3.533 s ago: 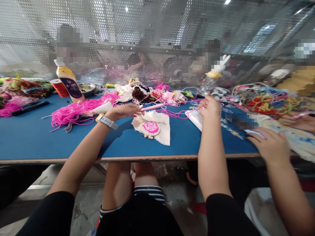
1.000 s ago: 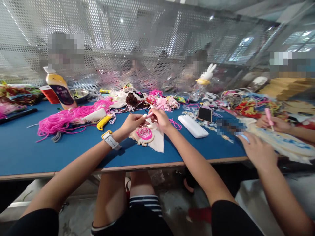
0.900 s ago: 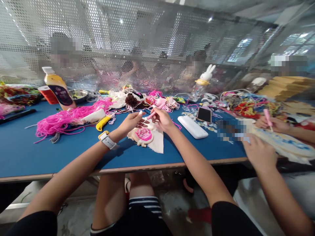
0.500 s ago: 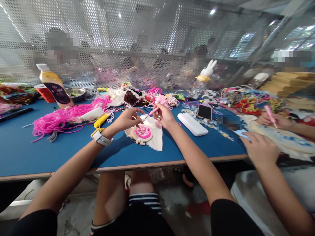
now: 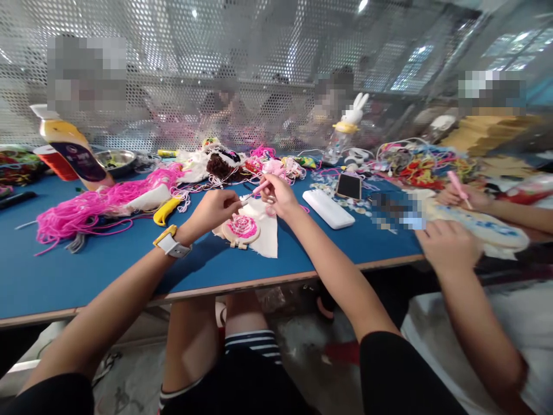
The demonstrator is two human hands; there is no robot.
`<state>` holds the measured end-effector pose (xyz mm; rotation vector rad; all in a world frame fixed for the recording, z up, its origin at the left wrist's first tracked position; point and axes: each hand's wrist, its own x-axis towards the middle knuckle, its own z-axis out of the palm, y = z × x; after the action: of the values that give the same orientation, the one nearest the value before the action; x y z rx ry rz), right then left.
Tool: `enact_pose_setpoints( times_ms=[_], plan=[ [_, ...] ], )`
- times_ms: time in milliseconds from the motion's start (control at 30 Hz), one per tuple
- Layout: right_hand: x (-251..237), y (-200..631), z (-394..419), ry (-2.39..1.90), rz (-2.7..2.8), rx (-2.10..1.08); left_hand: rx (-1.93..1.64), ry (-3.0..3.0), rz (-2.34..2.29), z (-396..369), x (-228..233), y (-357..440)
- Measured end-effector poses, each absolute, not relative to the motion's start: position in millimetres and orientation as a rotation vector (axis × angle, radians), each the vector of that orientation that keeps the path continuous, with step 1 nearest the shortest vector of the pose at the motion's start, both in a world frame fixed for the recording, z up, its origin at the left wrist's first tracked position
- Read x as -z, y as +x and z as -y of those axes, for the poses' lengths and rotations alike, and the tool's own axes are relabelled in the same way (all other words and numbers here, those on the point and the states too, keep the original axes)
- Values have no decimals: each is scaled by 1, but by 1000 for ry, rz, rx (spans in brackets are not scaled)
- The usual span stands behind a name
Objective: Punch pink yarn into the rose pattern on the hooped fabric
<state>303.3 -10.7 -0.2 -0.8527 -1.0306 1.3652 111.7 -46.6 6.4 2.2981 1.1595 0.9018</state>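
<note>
Pink yarn [image 5: 86, 208]: heaped at left on blue tabletop [image 5: 108, 271].
Left hand [image 5: 215, 208]: fingers pinched at needle tip, just above embroidery hoop [image 5: 241, 229].
Right hand [image 5: 277, 196]: closed around pink punch needle [image 5: 259, 189].
Power bank [image 5: 328, 208]: right, flat.

Blue table [image 5: 108, 265], pink rose stitched on white cloth [image 5: 265, 239], pink punch needle [image 5: 259, 188], pink yarn [image 5: 82, 207], white power bank [image 5: 328, 208].

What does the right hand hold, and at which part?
The right hand holds a pink needle tool by its handle; the left hand pinches near its tip.
</note>
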Motion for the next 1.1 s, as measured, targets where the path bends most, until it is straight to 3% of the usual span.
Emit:
enact_pose_setpoints(
  times_ms=[133,400,1100],
  plan=[
    [-2,303,12,-907,910,-1384,-1034,2106,-1144,44,-13,109],
    [-2,301,16,-905,985,-1571,-1076,1470,-680,53,-4,120],
    [5,302,23,-684,1374,-1389,-1304,1592,-598,57,-12,122]
  ],
)
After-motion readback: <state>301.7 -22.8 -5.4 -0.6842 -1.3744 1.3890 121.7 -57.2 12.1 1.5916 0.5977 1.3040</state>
